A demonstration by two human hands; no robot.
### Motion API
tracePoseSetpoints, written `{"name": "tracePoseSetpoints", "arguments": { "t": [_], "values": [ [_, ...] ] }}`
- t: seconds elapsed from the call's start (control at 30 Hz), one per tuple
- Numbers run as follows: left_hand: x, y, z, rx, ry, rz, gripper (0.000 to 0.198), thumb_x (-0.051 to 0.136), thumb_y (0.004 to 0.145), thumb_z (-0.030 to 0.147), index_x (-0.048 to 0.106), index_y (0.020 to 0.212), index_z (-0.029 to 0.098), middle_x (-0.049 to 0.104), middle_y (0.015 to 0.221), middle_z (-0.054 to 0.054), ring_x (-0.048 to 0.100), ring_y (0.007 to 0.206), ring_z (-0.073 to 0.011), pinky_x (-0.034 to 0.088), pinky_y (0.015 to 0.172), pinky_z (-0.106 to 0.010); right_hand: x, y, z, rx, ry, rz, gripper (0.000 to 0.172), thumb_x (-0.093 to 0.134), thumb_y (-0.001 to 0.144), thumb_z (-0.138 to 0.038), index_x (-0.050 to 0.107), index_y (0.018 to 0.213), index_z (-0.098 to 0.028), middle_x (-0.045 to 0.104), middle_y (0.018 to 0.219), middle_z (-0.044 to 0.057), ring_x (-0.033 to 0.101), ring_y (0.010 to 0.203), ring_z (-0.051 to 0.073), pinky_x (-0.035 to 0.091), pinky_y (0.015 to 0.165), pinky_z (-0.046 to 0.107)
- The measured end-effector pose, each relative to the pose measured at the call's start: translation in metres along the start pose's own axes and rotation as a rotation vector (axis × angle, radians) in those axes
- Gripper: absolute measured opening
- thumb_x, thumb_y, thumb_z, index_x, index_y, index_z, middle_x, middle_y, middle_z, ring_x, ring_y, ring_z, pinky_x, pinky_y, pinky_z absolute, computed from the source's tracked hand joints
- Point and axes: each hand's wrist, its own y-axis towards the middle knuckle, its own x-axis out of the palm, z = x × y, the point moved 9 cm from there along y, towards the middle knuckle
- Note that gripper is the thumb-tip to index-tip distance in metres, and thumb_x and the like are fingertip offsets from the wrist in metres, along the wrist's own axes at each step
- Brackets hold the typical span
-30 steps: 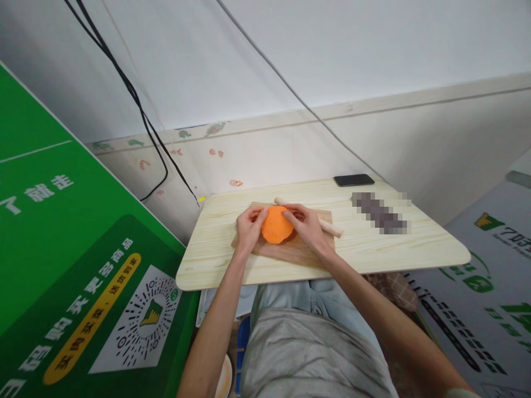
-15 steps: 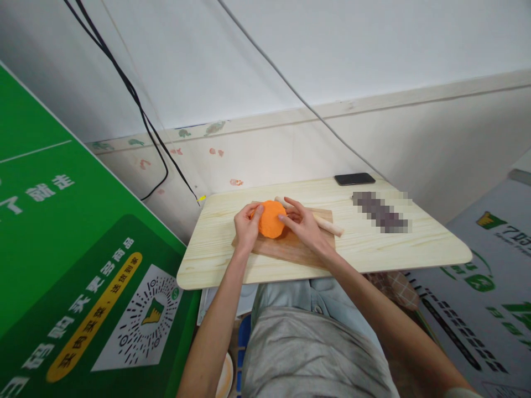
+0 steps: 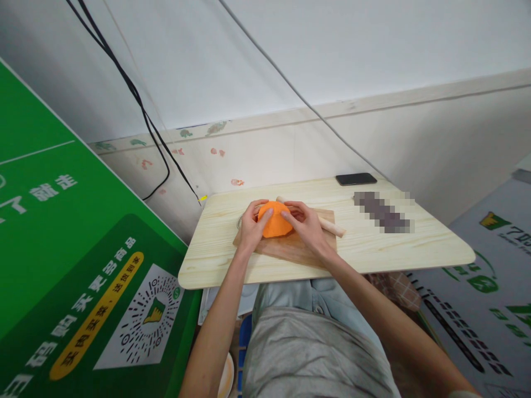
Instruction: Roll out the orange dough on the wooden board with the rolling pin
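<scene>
A flattened round of orange dough [image 3: 274, 222] with an uneven edge is held up between my two hands, above a wooden board [image 3: 286, 253]. My left hand [image 3: 252, 225] grips its left side, thumb on the near face and fingers behind. On the other side my right hand [image 3: 306, 225] pinches the right edge in the same way. Both thumbs press near the upper middle. Behind the dough and my right hand, a wooden rolling pin [image 3: 333, 227] lies slantwise, its middle hidden. A thin curved rim [image 3: 239, 221] peeks out left of my left hand.
The pale wood-grain table [image 3: 373, 251] stands against a white wall. A black phone [image 3: 355, 179] lies at its back right, with a blurred-out dark object [image 3: 381, 211] nearer. Black cables [image 3: 136, 99] hang at left beside a green printed panel [image 3: 83, 249].
My right hand has closed in on the dough's right edge, its fingers now behind it. The dough has tipped and looks flatter, with its top bent under both thumbs.
</scene>
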Motion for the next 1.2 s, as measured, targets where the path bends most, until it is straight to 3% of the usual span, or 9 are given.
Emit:
{"name": "tracePoseSetpoints", "arguments": {
  "t": [0.17,0.3,0.63,0.8,0.97,1.1,1.2],
  "values": [
    [-0.006,0.000,-0.002,-0.020,-0.044,0.064,0.062,0.089,0.077,0.060,0.061,0.117,0.023,0.079,0.093,-0.005,0.078,0.081,-0.0216,0.059,0.070,-0.029,0.000,0.001,0.002,0.016,-0.048,-0.010,0.040,0.080,0.087,-0.058,0.078,0.103,-0.022,0.082,0.100,0.007,0.075,0.091,0.026,0.062,0.084,0.039],
    [-0.005,-0.001,-0.003,-0.043,-0.054,0.056,0.063,0.089,0.075,0.061,0.058,0.115,0.024,0.077,0.090,-0.003,0.076,0.075,-0.0198,0.057,0.065,-0.027,-0.002,0.002,-0.003,0.023,-0.013,0.001,0.040,0.077,0.089,-0.062,0.079,0.097,-0.023,0.083,0.101,0.007,0.075,0.094,0.027,0.061,0.088,0.040],
    [-0.006,-0.003,0.000,-0.042,-0.083,0.054,0.057,0.090,0.074,0.054,0.056,0.108,0.025,0.076,0.087,-0.001,0.074,0.075,-0.0182,0.057,0.068,-0.027,0.000,-0.003,-0.005,0.025,-0.026,-0.047,0.040,0.076,0.090,-0.062,0.071,0.081,-0.023,0.074,0.081,0.003,0.065,0.075,0.022,0.054,0.073,0.035],
    [-0.002,-0.002,0.002,-0.042,-0.044,0.005,0.055,0.089,0.077,0.052,0.065,0.118,0.023,0.078,0.098,-0.005,0.075,0.088,-0.0212,0.059,0.079,-0.030,0.005,-0.001,-0.006,0.016,-0.042,-0.096,0.035,0.075,0.091,-0.059,0.075,0.085,-0.024,0.078,0.087,0.004,0.069,0.083,0.023,0.057,0.078,0.036],
    [-0.005,-0.001,0.003,-0.023,-0.038,0.043,0.041,0.090,0.074,0.047,0.072,0.100,0.021,0.078,0.097,-0.005,0.074,0.089,-0.0204,0.058,0.080,-0.029,0.001,0.002,-0.004,0.021,0.014,-0.035,0.031,0.079,0.088,-0.054,0.080,0.099,-0.025,0.083,0.104,0.007,0.074,0.097,0.026,0.059,0.093,0.042],
    [0.001,-0.003,-0.004,-0.071,-0.038,-0.019,0.040,0.089,0.074,0.048,0.069,0.097,0.023,0.074,0.084,0.000,0.071,0.076,-0.0177,0.055,0.069,-0.026,0.000,0.002,0.000,0.027,-0.023,-0.040,0.030,0.077,0.089,-0.053,0.079,0.089,-0.023,0.081,0.093,0.006,0.072,0.089,0.026,0.059,0.085,0.040],
    [0.005,-0.004,-0.006,-0.079,0.008,-0.065,0.035,0.088,0.076,0.048,0.074,0.095,0.022,0.076,0.088,-0.002,0.071,0.080,-0.0186,0.055,0.072,-0.028,0.004,0.001,0.000,0.002,-0.077,-0.087,0.031,0.074,0.092,-0.054,0.078,0.089,-0.023,0.080,0.091,0.006,0.070,0.084,0.025,0.058,0.080,0.038]
  ]
}}
